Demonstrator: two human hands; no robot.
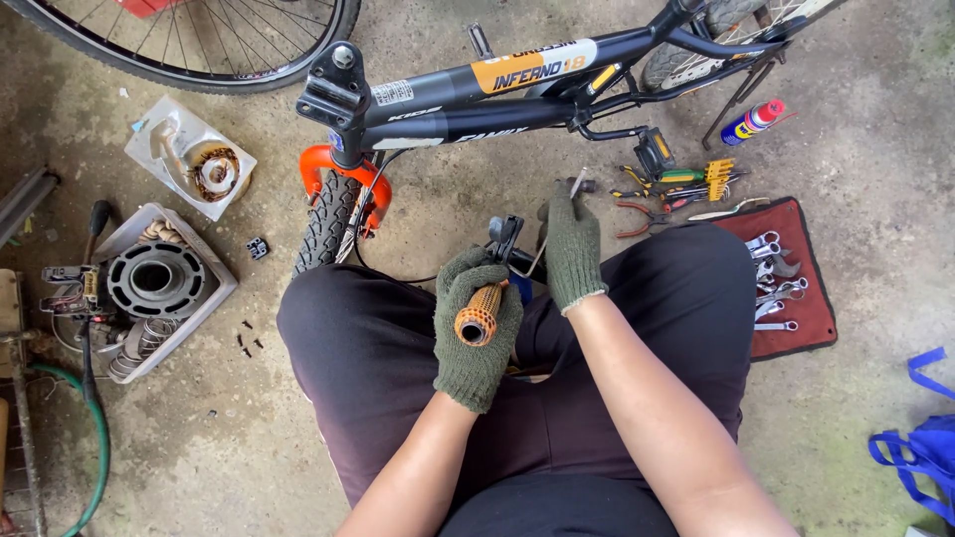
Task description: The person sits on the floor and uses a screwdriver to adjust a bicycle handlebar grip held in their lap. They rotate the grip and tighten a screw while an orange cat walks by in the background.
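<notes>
The left hand (476, 328), in a dark green knit glove, is closed fully around the orange handlebar grip (480, 314), whose open end faces the camera. The handlebar lies across the person's lap, over the black trousers (368, 348). The right hand (572, 249), gloved alike, is closed on a slim metal tool (577, 182) whose tip shows above the fingers; what kind of tool it is cannot be told. This hand sits just beyond the black brake lever (504, 237) at the inner end of the orange piece.

A small black bicycle frame (477, 94) lies on the concrete floor (875, 199) ahead of the knees, with an orange fork (318, 169) over a knobby tyre (326, 224). A larger spoked wheel (199, 45) shows at top left.

To the right, a red cloth (796, 338) carries spanners (776, 278). Pliers (637, 214) and a yellow-green bit set (711, 177) lie just beyond it, and a spray can (753, 121) stands well apart near the frame. To the left, a grey tray (214, 283) holds a round motor part (154, 280), and a plastic pack (189, 159) lies near it. A blue bag (920, 443) is at the right edge.
</notes>
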